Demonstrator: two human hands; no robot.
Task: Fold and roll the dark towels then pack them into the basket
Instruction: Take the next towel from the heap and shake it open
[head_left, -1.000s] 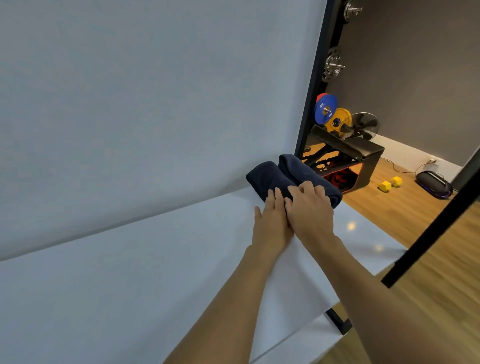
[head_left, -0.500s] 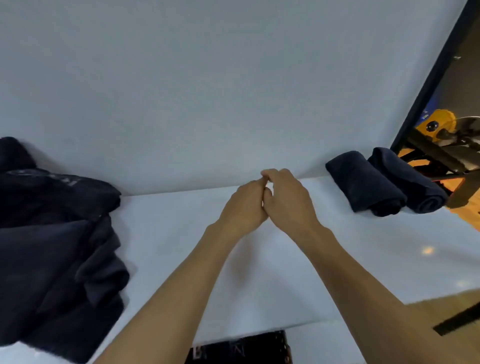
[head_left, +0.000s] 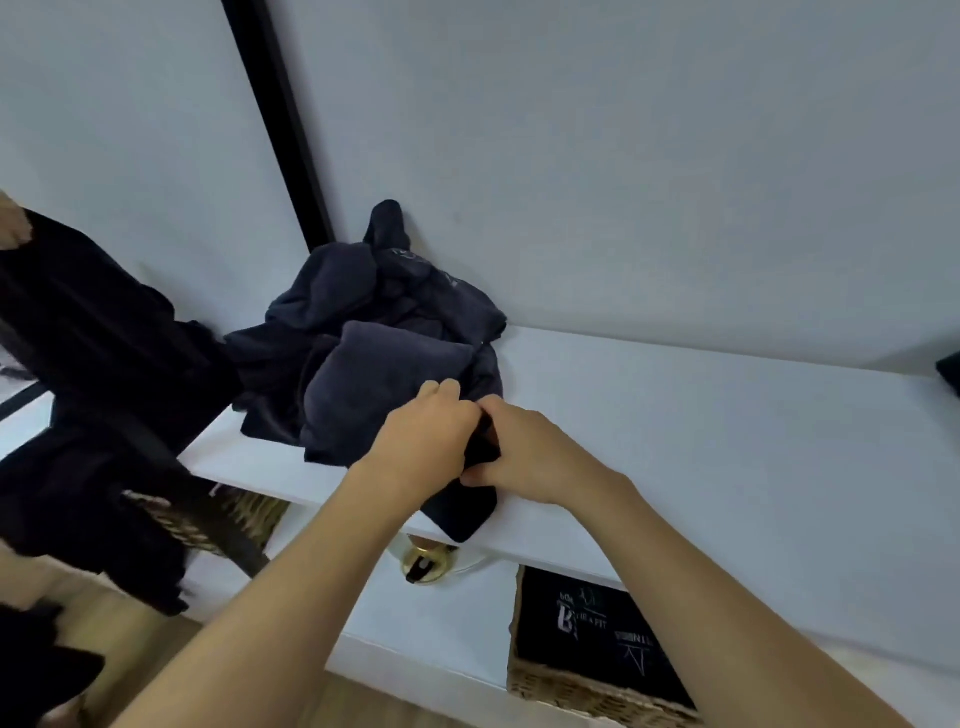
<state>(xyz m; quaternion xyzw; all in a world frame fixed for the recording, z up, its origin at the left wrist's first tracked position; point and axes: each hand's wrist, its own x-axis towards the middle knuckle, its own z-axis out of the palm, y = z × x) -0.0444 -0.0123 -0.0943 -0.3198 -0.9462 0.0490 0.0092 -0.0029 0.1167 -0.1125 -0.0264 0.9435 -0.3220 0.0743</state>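
Dark towel (head_left: 460, 512): centre frame, bunched at the front edge of the surface (head_left: 727, 441), long axis apparently running toward lower centre. Left grip (head_left: 421, 441) and right grip (head_left: 535, 457) both pinch it. Towel pile (head_left: 374, 332): upper left, nearer left grip. Basket (head_left: 571, 691): lower right.

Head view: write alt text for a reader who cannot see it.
The left hand and right hand hold a dark towel at the front edge of a white table. A heap of dark towels lies just behind it; a wicker basket sits below the table.
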